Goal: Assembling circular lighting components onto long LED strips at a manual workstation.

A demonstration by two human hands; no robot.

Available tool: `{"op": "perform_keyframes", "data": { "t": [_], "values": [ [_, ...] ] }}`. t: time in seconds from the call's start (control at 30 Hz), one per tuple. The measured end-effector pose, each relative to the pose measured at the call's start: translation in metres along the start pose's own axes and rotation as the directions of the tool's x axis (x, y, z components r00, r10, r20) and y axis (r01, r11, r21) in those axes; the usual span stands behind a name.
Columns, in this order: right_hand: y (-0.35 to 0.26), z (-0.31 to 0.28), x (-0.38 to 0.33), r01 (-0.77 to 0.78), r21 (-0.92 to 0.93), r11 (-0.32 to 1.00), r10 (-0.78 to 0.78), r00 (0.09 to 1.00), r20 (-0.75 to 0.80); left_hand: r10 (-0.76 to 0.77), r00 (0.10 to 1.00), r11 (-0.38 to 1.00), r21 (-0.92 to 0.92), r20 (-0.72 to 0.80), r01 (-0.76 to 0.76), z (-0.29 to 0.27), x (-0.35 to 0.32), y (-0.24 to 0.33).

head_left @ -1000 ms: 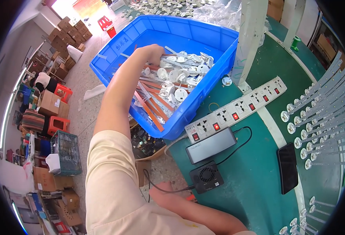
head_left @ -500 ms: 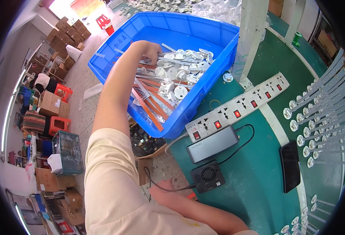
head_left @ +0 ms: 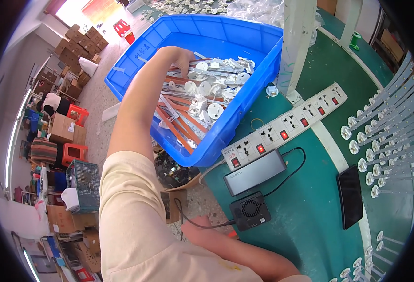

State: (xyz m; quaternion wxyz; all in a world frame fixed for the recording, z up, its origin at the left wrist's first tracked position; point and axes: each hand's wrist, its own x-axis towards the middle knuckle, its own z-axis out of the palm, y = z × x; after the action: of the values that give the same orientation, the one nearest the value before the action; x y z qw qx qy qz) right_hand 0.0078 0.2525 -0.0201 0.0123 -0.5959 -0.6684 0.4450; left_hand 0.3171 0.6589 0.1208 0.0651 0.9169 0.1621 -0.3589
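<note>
My left hand (head_left: 182,58) reaches down into a big blue plastic bin (head_left: 211,150). Its fingers curl over a heap of thin silver and copper-brown strips (head_left: 175,127), their tips lost among them; what they grip cannot be made out. Round white discs (head_left: 215,111) lie to the right of this hand, many seemingly fixed to strip ends. Low in the view, my right forearm (head_left: 249,251) crosses leftward below the table edge. Its hand (head_left: 196,226) is near a black cable, partly covered and blurred, so its fingers cannot be read.
On the green table (head_left: 282,225) lie a white power strip (head_left: 287,129), a grey power adapter (head_left: 255,173), a black fan box (head_left: 249,211) and a black phone (head_left: 350,197). A white post (head_left: 294,47) stands by the bin. Disc-ended strips (head_left: 390,136) hang at right.
The view has shifted slightly, so the bin sits a little further left. My left hand stays over the strips, its fingers slightly lower. My right arm is nearly unchanged.
</note>
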Motion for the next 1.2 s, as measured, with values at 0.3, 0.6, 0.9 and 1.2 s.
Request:
{"op": "perform_keyframes", "data": {
  "t": [0.3, 0.6, 0.9, 1.2],
  "values": [
    [0.005, 0.011, 0.009, -0.02, 0.051, 0.999, 0.023, 0.997, -0.072, 0.235, 0.95, 0.941, 0.292, -0.204, -0.17, -0.008, -0.008, 0.015],
    [0.007, 0.019, 0.012, -0.006, 0.022, 1.0, 0.009, 0.991, -0.136, 0.236, 0.821, 0.917, 0.399, -0.52, -0.012, -0.015, -0.014, 0.036],
    [0.01, 0.012, 0.007, 0.044, 0.057, 0.997, -0.036, 0.99, -0.134, 0.282, 0.709, 0.852, 0.508, -0.647, 0.124, 0.011, 0.008, 0.042],
    [0.012, 0.016, 0.009, 0.075, 0.105, 0.992, -0.06, 0.988, -0.14, 0.578, 0.384, 0.728, 0.668, -0.72, 0.158, -0.01, -0.002, 0.027]
  ]
}}
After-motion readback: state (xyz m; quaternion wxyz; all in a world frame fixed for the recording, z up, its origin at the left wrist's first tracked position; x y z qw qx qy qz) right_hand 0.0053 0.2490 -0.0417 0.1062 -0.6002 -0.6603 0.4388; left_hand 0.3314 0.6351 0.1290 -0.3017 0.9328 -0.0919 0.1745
